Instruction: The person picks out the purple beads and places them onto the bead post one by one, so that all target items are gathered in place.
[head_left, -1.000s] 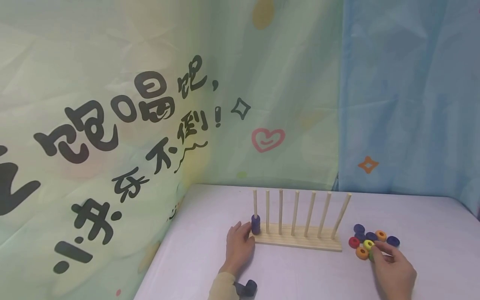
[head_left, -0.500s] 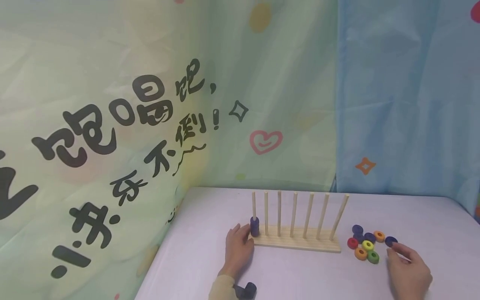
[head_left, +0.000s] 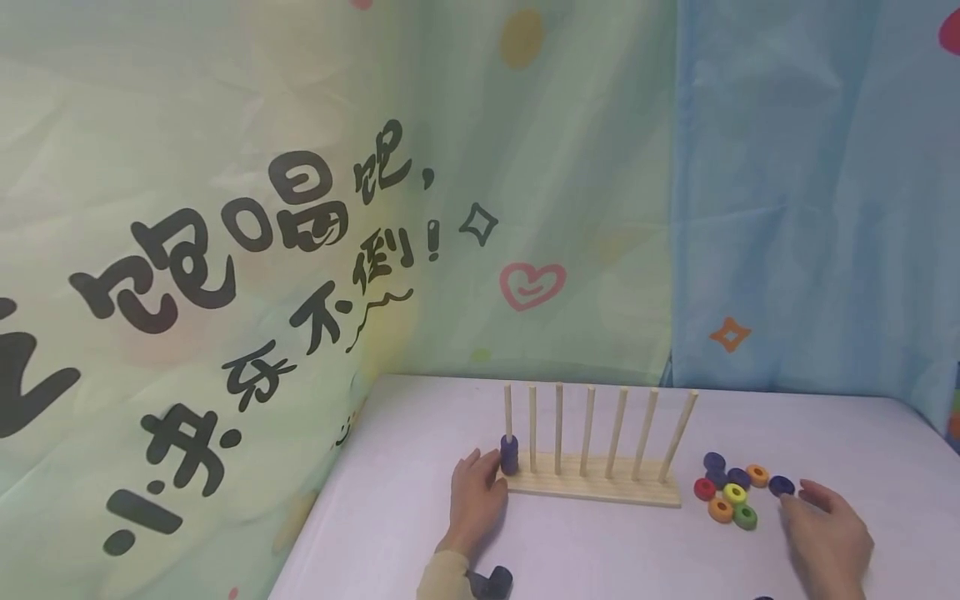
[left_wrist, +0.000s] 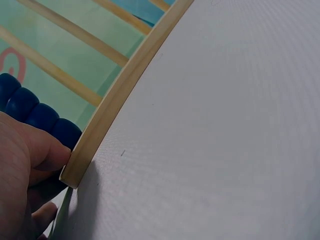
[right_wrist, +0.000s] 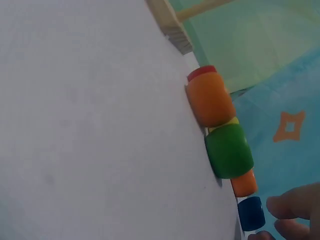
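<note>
My left hand (head_left: 477, 502) holds the left end of a wooden peg rack (head_left: 600, 492), its thumb (left_wrist: 52, 152) at the corner of the base (left_wrist: 112, 107). Several dark blue beads (head_left: 509, 457) are stacked on the leftmost peg, beside that hand; the other pegs are bare. My right hand (head_left: 828, 533) is at the right of a loose bead group, thumb and forefinger apart beside a blue bead (head_left: 782, 486). In the right wrist view, a small gap shows between a fingertip (right_wrist: 275, 206) and this blue bead (right_wrist: 251, 213); its far side is hidden.
Near the rack's right end lie more blue beads (head_left: 715, 461), a red bead (head_left: 704, 489), a yellow bead (head_left: 735, 494), orange beads (head_left: 721, 510) and a green bead (head_left: 745, 517). Printed cloth (head_left: 585, 208) hangs behind the white table (head_left: 600, 558).
My right hand has moved right, from the yellow and green beads to the rightmost blue bead, uncovering the green one. My left hand stays at the rack's end.
</note>
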